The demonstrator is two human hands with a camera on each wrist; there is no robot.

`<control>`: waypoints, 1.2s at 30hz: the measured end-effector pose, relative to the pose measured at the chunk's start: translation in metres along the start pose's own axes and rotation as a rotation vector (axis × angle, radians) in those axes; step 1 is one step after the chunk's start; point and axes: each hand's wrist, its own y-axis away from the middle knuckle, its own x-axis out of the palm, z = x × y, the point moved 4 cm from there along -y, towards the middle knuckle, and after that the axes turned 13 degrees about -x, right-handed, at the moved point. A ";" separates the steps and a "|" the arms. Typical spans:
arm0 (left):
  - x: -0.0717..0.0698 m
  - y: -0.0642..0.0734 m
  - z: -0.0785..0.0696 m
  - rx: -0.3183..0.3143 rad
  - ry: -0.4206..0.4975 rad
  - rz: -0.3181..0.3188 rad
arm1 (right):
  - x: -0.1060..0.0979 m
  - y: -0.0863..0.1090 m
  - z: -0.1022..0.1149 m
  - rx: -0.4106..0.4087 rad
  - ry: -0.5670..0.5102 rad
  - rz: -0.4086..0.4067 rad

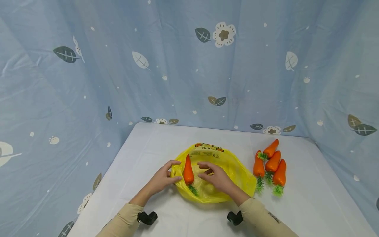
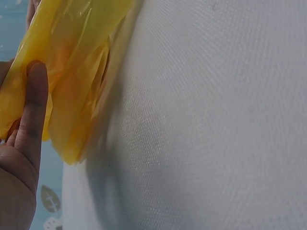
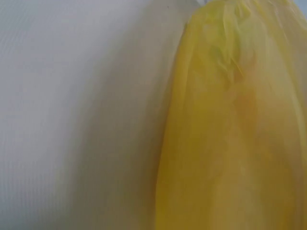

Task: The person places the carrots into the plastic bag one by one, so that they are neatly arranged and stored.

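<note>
White table (image 1: 148, 144); your left hand (image 1: 161, 177) pinches yellow bag (image 1: 241, 172), carrot (image 1: 188, 171) just beside those fingers; your right hand (image 1: 218, 177), fingers relaxed

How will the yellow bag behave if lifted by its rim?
The yellow bag will probably sag and fold, since its thin plastic creases near the left hand. Its glossy surface may feel slippery. The carrot inside lies to one side, so the load would likely hang unevenly.

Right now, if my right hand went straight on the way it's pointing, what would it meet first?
Probably the carrot in the yellow bag, just beyond your right hand, though exact depth is unclear.
</note>
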 end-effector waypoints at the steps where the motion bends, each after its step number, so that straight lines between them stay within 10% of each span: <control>1: 0.000 0.000 0.000 -0.002 0.000 -0.004 | -0.002 0.000 0.000 0.003 -0.003 -0.008; 36: -0.005 -0.001 -0.003 -0.014 0.011 -0.084 | -0.036 0.017 -0.007 0.017 0.013 -0.037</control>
